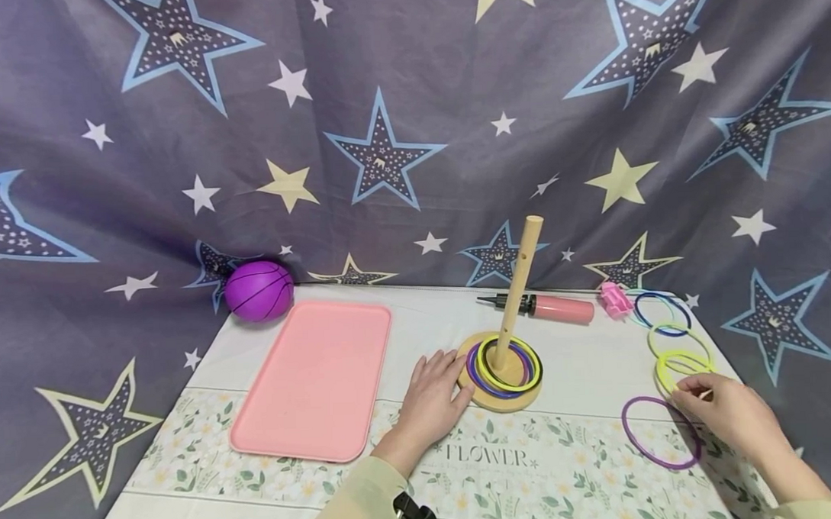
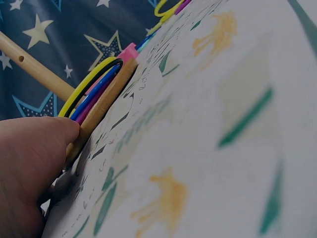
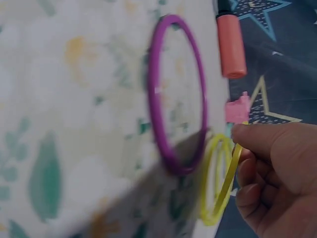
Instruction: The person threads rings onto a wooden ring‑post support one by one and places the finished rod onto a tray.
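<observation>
The left hand (image 1: 430, 396) lies flat on the floral-cloth worktop (image 1: 533, 469), its fingers (image 1: 441, 363) straight and slightly spread, the fingertips touching the near-left edge of the round wooden base (image 1: 504, 400) of the tilted wooden peg (image 1: 519, 286). In the left wrist view the thumb (image 2: 47, 131) presses against that base's rim. Several thin plastic rings, yellow, blue and purple, (image 1: 505, 367) lie stacked on the base around the peg.

At the right, the right hand (image 1: 726, 413) pinches a thin yellow plastic ring (image 1: 682, 366) between thumb and curled fingers (image 3: 257, 188); the right wrist view shows this ring lifted on edge beside a second yellow one. A purple plastic ring (image 1: 658, 432) lies flat on the worktop just left of this hand. Farther back lie another yellow ring (image 1: 678, 338) and a blue ring (image 1: 661, 310), near a small pink plastic piece (image 1: 615, 298).

A pink hand pump with a black nozzle (image 1: 548, 307) lies behind the peg. A flat pink rectangular tray (image 1: 317, 381) sits at the left, and a purple toy basketball (image 1: 258, 290) rests at its far corner against the star-printed backdrop (image 1: 410, 99)
</observation>
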The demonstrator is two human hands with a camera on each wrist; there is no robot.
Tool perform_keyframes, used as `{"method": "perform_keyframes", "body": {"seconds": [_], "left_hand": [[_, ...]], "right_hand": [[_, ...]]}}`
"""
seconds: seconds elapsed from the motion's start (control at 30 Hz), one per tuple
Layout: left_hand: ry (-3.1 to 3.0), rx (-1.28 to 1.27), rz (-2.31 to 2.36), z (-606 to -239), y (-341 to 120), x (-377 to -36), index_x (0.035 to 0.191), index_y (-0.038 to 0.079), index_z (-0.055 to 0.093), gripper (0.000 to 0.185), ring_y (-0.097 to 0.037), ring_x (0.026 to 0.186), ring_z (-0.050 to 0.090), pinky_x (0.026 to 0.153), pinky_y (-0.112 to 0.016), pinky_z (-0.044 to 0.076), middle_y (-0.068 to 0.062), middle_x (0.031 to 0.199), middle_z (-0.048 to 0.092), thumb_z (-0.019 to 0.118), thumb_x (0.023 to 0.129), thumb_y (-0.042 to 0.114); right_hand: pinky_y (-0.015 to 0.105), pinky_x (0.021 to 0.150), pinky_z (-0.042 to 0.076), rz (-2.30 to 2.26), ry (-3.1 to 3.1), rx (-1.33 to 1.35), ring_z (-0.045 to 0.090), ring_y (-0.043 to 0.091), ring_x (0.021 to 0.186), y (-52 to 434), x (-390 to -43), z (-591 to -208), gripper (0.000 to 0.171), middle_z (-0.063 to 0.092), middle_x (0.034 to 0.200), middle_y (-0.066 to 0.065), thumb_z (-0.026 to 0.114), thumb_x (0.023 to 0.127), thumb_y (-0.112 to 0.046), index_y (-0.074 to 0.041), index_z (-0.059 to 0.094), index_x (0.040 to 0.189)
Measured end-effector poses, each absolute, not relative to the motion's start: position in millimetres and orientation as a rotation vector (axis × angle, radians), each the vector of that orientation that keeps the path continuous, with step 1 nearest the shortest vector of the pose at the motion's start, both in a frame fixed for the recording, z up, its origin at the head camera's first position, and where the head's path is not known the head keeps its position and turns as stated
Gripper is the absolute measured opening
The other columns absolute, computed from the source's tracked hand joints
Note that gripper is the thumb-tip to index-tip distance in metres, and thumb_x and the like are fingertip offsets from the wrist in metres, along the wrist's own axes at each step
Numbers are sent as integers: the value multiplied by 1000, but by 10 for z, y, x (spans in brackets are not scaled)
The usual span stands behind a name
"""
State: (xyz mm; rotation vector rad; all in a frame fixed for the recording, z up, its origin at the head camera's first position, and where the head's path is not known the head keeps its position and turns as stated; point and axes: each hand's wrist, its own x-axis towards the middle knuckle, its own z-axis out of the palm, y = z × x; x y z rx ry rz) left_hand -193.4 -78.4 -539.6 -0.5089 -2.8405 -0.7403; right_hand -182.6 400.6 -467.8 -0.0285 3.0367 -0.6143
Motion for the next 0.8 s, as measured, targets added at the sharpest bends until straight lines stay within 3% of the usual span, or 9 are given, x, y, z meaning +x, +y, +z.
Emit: {"method": "perform_keyframes", "body": {"seconds": [0.5,0.8], "left_hand": [[-2840,-506,-727,-5411,-783,-1944,162,12,56,57,-38,160,38,135,-61,18,-14,169,50,63,112,37],[-2843,-504,-711,-5422,-780,-1949,163,12,55,58,-39,160,38,134,-61,18,-14,169,49,63,112,38]], "right_hand": [[57,68,56,-778,3303,-65,74,44,91,3764,-1790,-4342,32,79,107,24,73,109,-29,1,80,118],[31,61,50,-858,3333,-98,67,16,79,3516,-1858,-4084,34,80,99,12,72,110,-34,-3,80,121]]}}
